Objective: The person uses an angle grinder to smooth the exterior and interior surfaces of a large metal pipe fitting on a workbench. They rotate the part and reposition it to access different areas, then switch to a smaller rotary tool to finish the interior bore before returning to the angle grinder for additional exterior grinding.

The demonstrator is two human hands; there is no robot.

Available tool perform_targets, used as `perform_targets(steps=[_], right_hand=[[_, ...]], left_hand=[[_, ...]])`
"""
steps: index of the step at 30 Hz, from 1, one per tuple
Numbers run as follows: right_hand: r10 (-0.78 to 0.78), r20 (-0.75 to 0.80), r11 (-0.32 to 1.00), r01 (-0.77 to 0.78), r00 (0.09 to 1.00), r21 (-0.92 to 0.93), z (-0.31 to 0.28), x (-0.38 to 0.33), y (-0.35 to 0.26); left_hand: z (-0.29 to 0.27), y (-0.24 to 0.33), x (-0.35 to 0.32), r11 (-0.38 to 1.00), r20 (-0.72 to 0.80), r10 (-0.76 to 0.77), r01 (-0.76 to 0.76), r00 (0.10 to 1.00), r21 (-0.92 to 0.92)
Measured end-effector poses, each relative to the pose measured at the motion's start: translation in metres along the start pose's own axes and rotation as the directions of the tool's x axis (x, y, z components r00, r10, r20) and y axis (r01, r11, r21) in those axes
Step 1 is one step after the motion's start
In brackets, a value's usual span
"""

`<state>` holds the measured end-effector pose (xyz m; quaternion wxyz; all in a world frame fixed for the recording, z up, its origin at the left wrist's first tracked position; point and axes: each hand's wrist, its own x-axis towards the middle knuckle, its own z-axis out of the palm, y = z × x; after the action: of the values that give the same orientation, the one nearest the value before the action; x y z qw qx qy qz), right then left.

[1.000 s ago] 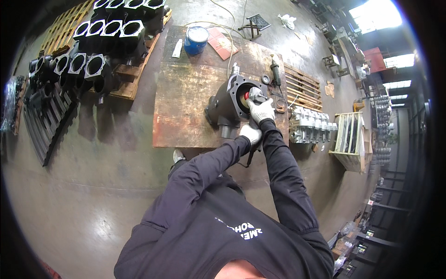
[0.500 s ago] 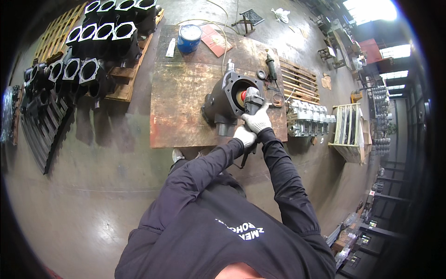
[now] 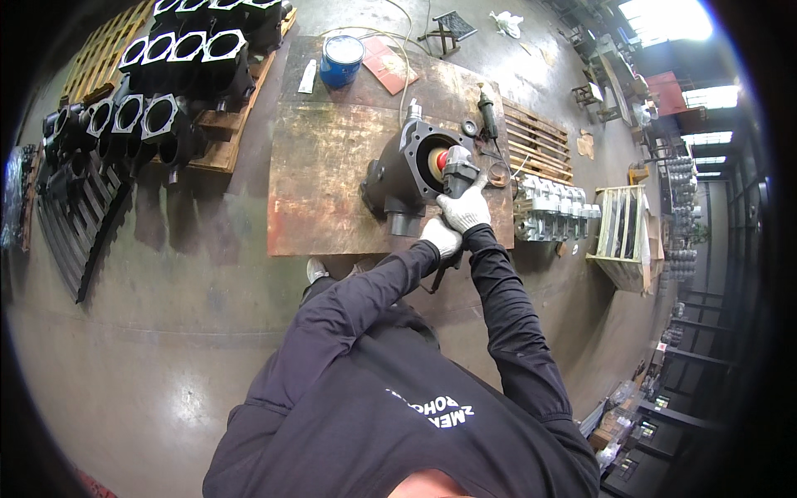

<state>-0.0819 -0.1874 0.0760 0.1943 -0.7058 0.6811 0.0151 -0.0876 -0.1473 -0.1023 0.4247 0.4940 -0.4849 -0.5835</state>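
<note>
A dark cast metal housing [image 3: 400, 178] with a round bore stands on a rusty steel plate [image 3: 332, 166]. A grey power tool [image 3: 457, 170] with a red tip is pushed into the bore. My right hand [image 3: 467, 207], in a white glove, grips the tool's body just below the housing's opening. My left hand [image 3: 441, 236], also gloved, holds the tool's rear end, closer to me. Both black sleeves reach up from the lower edge.
A blue can [image 3: 341, 60], a red sheet [image 3: 390, 62] and a second hand tool [image 3: 488, 116] lie on the plate's far side. Dark castings [image 3: 174, 75] fill wooden pallets at left. Light metal parts [image 3: 554, 217] and a wooden crate [image 3: 623, 236] stand at right.
Both hands and the tool stay at the housing's bore with only slight shifts. The view has drifted a little, so the plate sits slightly lower in the picture.
</note>
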Motion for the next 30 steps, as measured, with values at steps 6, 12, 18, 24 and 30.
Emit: perform_targets(steps=[6,12,18,24,30], right_hand=[[-0.01,-0.011,1.0,0.01,1.0,0.005,-0.012,-0.008,-0.002],[-0.026,0.036,0.998,0.028,0.999,-0.055,0.001,0.001,0.007],[-0.08,0.151,0.989,0.097,0.985,-0.11,0.007,0.027,0.014],[-0.208,0.118,0.966,0.223,0.971,-0.129,-0.009,0.02,0.024],[-0.341,0.143,0.931,0.355,0.929,-0.087,-0.025,0.008,0.046]], left_hand=[[-0.008,0.049,-0.026,0.984,-0.106,0.011,0.008,0.994,0.177],[-0.025,0.083,-0.048,0.969,-0.073,0.023,-0.005,0.997,0.247],[-0.021,0.085,-0.038,0.993,-0.131,-0.106,0.097,0.986,-0.07],[0.002,0.104,-0.041,0.942,-0.225,-0.274,0.213,0.935,-0.26],[0.044,0.095,-0.029,0.96,-0.356,-0.154,0.054,0.922,-0.276]])
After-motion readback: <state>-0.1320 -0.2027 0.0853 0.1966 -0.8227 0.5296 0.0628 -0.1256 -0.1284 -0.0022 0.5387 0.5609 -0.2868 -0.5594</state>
